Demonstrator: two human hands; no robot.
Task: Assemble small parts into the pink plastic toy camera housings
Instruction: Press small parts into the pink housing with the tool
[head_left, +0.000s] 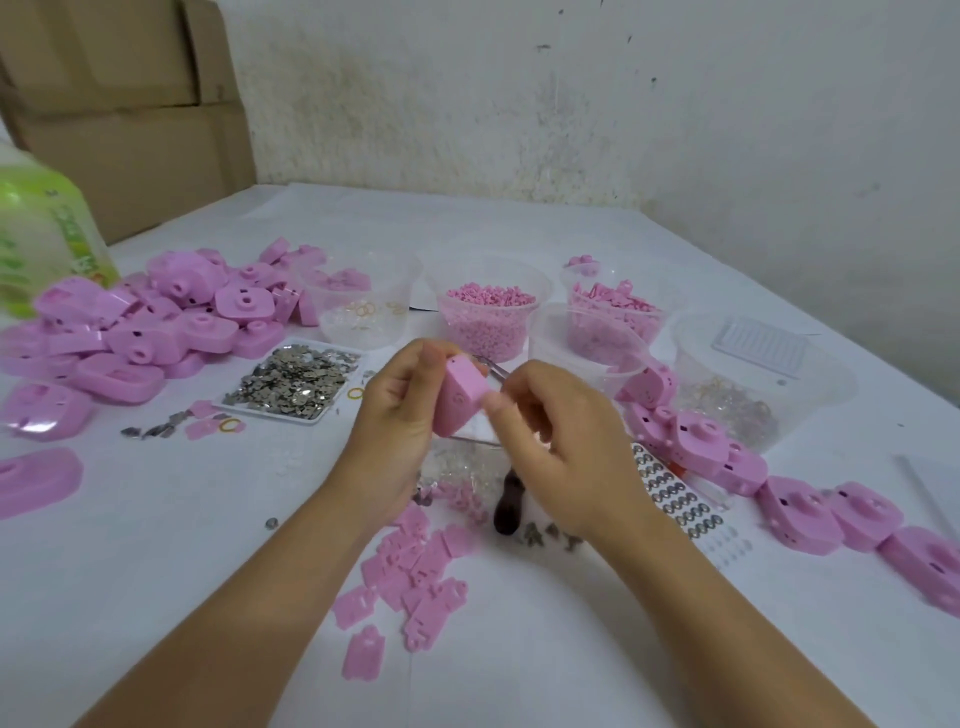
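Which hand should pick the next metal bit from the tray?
Probably right: the right hand holds tweezers, while the left hand grips the housing, though the tray lies left.

Head view: worn on the person's head, over the white cloth-covered table's (156, 571) near edge.
Facing: forward and down, towards the stained white wall (519, 104).
Nearness: close over left hand (400, 415) and right hand (566, 452).

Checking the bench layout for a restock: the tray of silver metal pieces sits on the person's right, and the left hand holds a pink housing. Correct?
No. The head view shows the tray of silver metal pieces on the person's left, not the right. The left hand does hold a pink housing.
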